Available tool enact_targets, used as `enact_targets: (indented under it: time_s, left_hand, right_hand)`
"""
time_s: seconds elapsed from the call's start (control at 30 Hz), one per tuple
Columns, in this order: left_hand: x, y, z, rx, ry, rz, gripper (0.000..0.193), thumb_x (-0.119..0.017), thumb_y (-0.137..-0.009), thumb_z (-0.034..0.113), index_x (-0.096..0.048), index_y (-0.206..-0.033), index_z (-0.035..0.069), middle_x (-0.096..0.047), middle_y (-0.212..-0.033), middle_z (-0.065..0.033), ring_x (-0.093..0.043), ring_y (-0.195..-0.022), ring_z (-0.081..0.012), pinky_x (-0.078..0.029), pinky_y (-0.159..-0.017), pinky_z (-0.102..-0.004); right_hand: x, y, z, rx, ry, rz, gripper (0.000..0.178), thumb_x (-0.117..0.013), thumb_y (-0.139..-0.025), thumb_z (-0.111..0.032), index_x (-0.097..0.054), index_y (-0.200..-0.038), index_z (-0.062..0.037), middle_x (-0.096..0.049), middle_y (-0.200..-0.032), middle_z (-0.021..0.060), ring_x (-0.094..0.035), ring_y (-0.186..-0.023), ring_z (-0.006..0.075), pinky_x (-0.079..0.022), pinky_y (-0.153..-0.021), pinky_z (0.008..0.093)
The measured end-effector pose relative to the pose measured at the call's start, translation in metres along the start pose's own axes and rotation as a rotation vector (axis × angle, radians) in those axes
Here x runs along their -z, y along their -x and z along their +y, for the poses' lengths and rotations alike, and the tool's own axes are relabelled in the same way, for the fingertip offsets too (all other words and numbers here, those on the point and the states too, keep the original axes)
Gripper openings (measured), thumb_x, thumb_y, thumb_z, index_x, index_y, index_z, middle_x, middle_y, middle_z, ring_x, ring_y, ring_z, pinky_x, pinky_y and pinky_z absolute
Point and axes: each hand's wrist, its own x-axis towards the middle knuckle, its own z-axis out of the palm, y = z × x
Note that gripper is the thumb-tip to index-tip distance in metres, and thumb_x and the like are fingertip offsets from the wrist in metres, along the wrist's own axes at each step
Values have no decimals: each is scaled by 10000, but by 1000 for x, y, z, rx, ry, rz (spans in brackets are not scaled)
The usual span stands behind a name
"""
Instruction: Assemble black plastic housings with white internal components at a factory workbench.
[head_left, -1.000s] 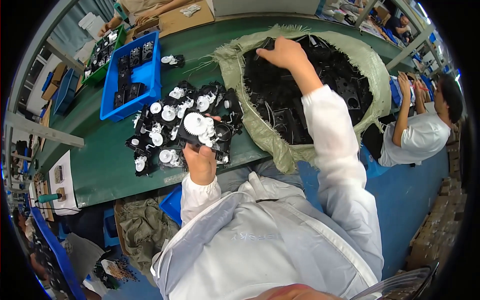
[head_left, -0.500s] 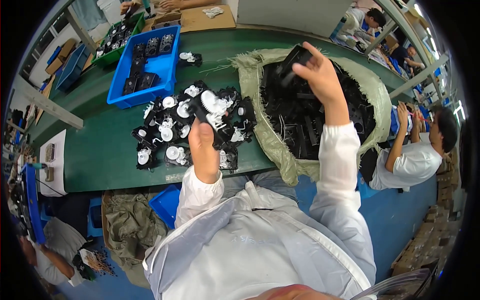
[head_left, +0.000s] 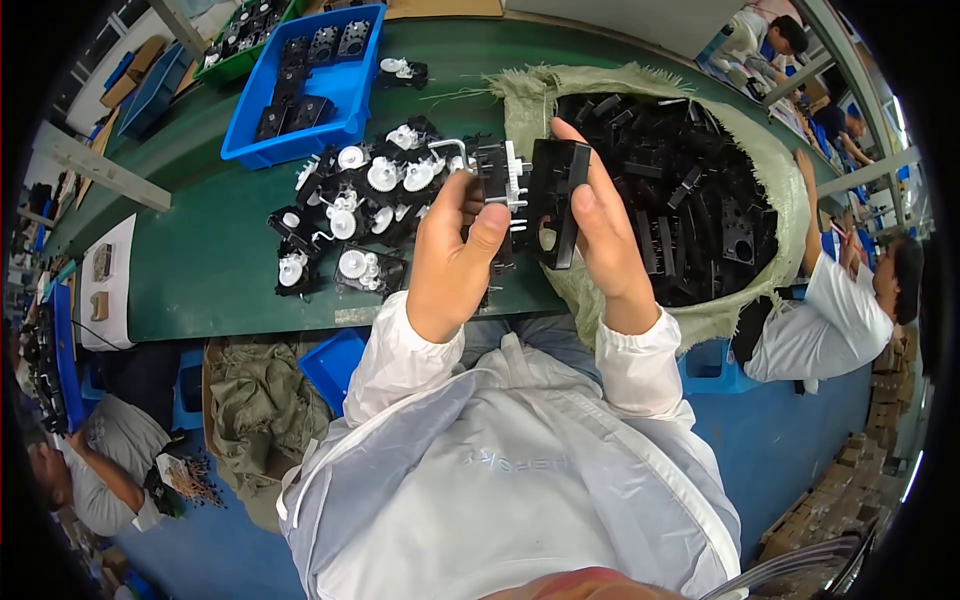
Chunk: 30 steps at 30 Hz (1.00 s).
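My left hand is closed round a black gear assembly, whose white gears and pins face right. Across from it, my right hand grips a black plastic cover held on edge. A narrow gap separates the two parts, above the front of the table. Several similar assemblies with white gears lie clustered on the green table to the left of my hands. On the right, a pale green woven sack with rolled-down sides holds many black plastic parts.
A blue bin at the back left holds several black assemblies, with a green bin beyond it. One assembly lies apart beside the blue bin. People work at both sides. A metal post stands at left.
My right hand has come from over the sack toward the middle, bringing the black cover beside the gear assembly. My left hand has moved right and turned the assembly's gears toward the cover.
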Motion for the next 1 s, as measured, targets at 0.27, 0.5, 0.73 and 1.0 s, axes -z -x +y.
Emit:
enact_targets:
  time_s: [0.27,0.5,0.73,1.0]
  left_hand:
    - [1,2,-3,49,-45,78,520,-613,-940,332,-499,-1215,-94,-592,-964,-119,-508,-786,-157,-446,-717,-268]
    - [1,-1,-4,72,-97,48,506,-594,-954,334,-499,-1214,-90,-591,-955,-110,-507,-778,-152,-440,-714,-263]
    - [3,-2,-8,90,-30,60,479,-558,-978,340,-507,-1201,-81,-592,-946,-104,-507,-775,-145,-432,-705,-260]
    - [0,-3,-10,110,-33,53,461,-560,-978,334,-512,-1188,-74,-591,-943,-113,-508,-759,-151,-437,-693,-269]
  right_hand:
    - [-17,-6,17,63,51,-14,617,-389,-1028,-371,-315,-1474,49,-400,-1483,216,-396,-1359,327,-279,-1127,412]
    - [-19,-11,22,76,105,-31,609,-374,-1032,-369,-327,-1463,58,-398,-1480,228,-396,-1360,336,-279,-1128,411]
    - [-21,-13,23,143,158,-11,593,-359,-1035,-356,-336,-1458,59,-413,-1464,235,-416,-1338,345,-290,-1116,411]
    - [-22,-15,27,167,216,-4,565,-361,-1033,-330,-353,-1448,54,-450,-1418,233,-462,-1275,340,-318,-1086,403]
